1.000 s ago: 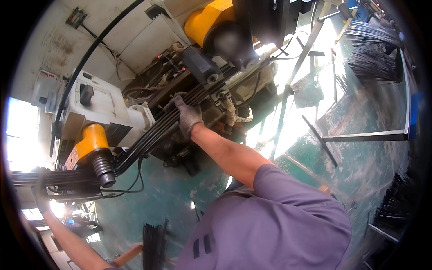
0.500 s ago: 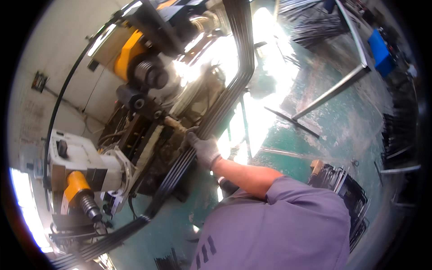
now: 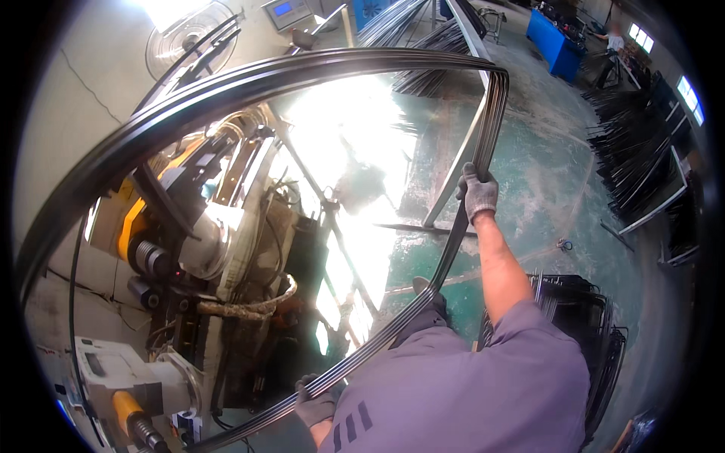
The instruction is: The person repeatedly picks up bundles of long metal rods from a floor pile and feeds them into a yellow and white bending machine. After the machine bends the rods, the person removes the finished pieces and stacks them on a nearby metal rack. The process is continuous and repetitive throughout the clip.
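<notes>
In front of me hangs a bundle of dark bent metal frames (image 3: 332, 65), nested together into one large loop with rounded corners. The gloved fingers of my right hand (image 3: 479, 193) wrap round its right side. Lower down, my left hand (image 3: 314, 408), also in a grey glove, is closed on the bar nearest my body. The loop's far bar arches over the machine, and its left end runs out toward the picture's rim.
A machine with yellow parts (image 3: 133, 226) and a white housing (image 3: 113, 366) stands at the left. Stacked dark frames (image 3: 596, 317) lie at my right. A metal stand (image 3: 461, 170) rises beyond the loop. Farther off are a blue cabinet (image 3: 555, 41), rod piles and another person (image 3: 615, 41).
The bundle has come away from the machine toward me and to the right, swinging up into view. My right hand now holds its right side, and my left hand has come into sight.
</notes>
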Motion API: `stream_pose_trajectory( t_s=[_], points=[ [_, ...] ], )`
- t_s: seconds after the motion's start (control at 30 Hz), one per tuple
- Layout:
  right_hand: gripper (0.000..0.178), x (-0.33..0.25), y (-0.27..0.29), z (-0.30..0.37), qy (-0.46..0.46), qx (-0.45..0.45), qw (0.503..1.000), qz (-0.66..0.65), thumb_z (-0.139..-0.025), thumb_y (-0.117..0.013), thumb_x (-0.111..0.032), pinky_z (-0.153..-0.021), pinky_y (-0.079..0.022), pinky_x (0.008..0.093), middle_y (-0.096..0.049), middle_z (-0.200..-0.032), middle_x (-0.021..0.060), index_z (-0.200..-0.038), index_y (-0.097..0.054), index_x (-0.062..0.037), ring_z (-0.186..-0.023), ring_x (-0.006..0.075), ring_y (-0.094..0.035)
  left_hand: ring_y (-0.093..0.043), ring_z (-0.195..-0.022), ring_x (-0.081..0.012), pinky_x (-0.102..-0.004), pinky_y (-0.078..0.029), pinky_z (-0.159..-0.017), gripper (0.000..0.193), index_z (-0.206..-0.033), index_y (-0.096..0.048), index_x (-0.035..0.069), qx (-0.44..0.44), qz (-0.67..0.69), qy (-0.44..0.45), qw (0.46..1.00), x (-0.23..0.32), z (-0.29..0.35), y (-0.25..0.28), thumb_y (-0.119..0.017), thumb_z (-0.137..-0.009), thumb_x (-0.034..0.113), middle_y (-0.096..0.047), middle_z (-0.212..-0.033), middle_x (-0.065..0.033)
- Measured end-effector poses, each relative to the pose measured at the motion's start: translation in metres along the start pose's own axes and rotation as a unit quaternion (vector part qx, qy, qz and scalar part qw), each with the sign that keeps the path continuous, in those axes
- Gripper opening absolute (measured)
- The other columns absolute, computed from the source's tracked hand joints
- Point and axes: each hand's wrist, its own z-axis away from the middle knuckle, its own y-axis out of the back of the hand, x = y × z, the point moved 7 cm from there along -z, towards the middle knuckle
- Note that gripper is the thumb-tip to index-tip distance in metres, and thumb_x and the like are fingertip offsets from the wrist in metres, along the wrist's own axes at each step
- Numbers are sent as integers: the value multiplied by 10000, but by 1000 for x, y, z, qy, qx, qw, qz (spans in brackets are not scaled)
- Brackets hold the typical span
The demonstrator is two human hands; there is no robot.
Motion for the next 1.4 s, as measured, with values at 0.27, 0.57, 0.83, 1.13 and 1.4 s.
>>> stream_pose_trajectory(
  t_s=[0.27, 0.57, 0.83, 1.13, 1.4],
  points=[
    [331, 26, 120, -245, 106, 132, 952, 253, -852, -680, -361, -561, -469, 347, -625, -663, 73, -883, -634, -35, -598, 201, -615, -588, -1034, -381, -552, -477, -924, 325, -1232, -486, -41, -6, -258, 237, 937, -218, -27, -64, -488, -916, 36, -575, -1159, -213],
    [444, 89, 82, -420, -5, 114, 830, 546, -856, -457, -473, -875, -467, 456, -653, -1066, 197, -1006, -689, -125, -1035, 383, -608, -645, -820, -297, -398, -559, -751, 342, -1186, -496, -58, 5, -372, 54, 927, -196, -9, -221, -551, -859, 22, -633, -988, -199],
    [530, 56, 44, -495, 7, 18, 881, 472, -900, -431, -486, -949, -443, 420, -587, -1249, 145, -1182, -599, -69, -1149, 303, -569, -652, -784, -286, -373, -568, -695, 330, -1165, -494, -65, 105, -330, 38, 937, -183, 22, -168, -575, -860, 32, -636, -937, -196],
    [524, 159, 82, -324, -150, -20, 978, -142, -950, -493, -381, -982, -431, 375, -556, -1275, 120, -1346, -446, -39, -1134, 250, -555, -633, -874, -248, -343, -526, -784, 375, -1223, -476, -43, 157, -245, 30, 956, -174, 73, -72, -554, -880, 86, -626, -1039, -166],
    [332, 177, 13, -105, -98, -155, 918, 352, -862, -655, -318, -631, -515, 373, -658, -790, 111, -998, -650, -15, -700, 250, -625, -624, -852, -178, -303, -506, -751, 314, -1166, -525, -3, 190, -160, -122, 961, -96, 128, 76, -567, -874, 107, -648, -997, -107]
  ],
)
